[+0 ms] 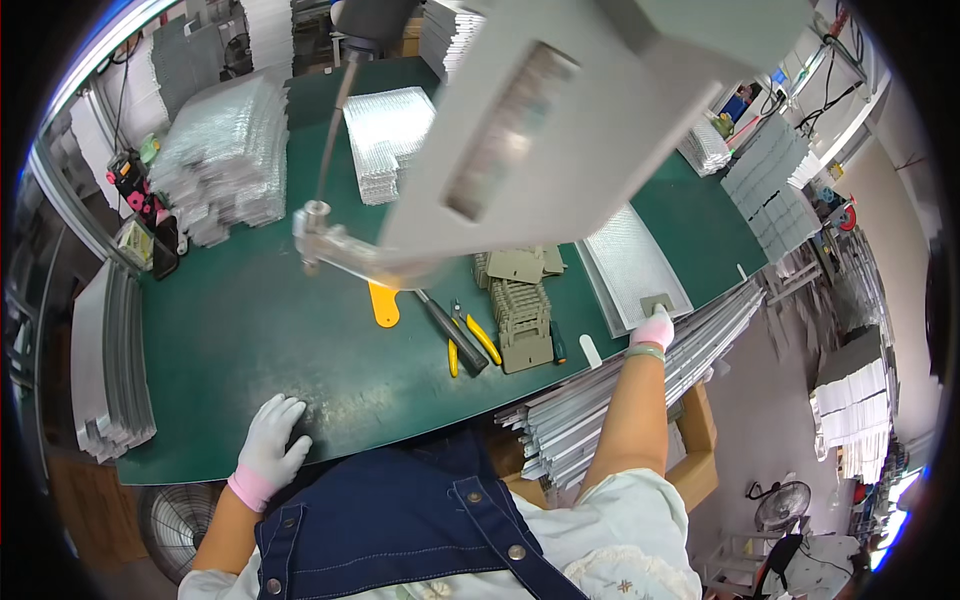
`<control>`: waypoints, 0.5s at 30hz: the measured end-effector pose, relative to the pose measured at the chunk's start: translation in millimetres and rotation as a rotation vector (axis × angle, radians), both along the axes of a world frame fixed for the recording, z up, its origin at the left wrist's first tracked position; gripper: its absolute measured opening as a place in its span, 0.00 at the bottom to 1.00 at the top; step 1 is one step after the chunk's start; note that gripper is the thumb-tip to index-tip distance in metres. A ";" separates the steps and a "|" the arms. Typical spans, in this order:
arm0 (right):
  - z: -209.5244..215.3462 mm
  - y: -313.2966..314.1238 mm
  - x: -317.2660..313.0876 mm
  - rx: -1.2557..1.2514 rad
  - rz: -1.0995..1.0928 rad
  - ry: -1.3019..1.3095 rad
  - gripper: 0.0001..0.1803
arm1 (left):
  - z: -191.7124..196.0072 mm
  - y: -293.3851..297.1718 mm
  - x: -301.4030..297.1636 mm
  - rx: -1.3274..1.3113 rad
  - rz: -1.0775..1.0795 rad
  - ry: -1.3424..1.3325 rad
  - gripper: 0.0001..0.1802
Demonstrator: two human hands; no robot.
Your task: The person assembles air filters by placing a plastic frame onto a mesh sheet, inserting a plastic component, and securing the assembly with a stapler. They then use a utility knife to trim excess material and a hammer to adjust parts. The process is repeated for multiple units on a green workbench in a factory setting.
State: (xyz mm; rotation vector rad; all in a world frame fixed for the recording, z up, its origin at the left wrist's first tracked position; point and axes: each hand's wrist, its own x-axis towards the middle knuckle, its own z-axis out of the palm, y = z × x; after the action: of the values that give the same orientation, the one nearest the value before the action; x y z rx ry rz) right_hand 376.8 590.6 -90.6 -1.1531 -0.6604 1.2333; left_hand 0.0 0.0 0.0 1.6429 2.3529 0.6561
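My right hand [653, 329], in a white glove with a pink cuff, reaches to the near end of a bubble-wrapped flat panel [636, 262]. Its fingers are closed on a small grey-green plate [656, 302], which lies over the panel. My left hand [268, 447], gloved the same way, rests at the near edge of the green table [240, 330], fingers stretched and holding nothing. Between the hands lies a stack of grey-green plates [522, 325]. Left of it are yellow-handled pliers [484, 338], a dark-handled tool [455, 338] and a yellow flat piece [384, 306].
A large grey machine part [620, 120] with a metal rod hangs close overhead and hides part of the table. Bubble-wrapped stacks [225, 150] stand at the back left. Grey panels [105, 360] lean at the left edge. Long metal strips [580, 430] lie below the table's right front edge.
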 end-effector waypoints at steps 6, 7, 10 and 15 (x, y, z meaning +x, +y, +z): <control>71.2 -30.2 -36.5 -0.185 -0.353 -0.953 0.41 | -4.8 13.8 12.0 0.106 0.079 0.079 0.30; 68.1 -38.9 -34.2 -0.185 -0.364 -0.916 0.42 | -1.6 12.1 10.4 0.105 0.084 0.082 0.30; 48.6 -67.4 -35.6 -0.206 -0.246 -0.792 0.46 | 1.8 -2.1 6.5 0.096 0.125 0.089 0.30; 27.1 -97.5 -47.4 -0.039 -0.137 -1.126 0.47 | 11.3 -17.8 0.3 0.095 0.153 0.120 0.29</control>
State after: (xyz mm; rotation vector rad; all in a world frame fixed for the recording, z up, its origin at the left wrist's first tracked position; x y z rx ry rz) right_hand 329.4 493.1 -63.5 -1.8732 -1.3407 0.3805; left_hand 0.3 -17.8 11.3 1.5924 2.5916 0.7267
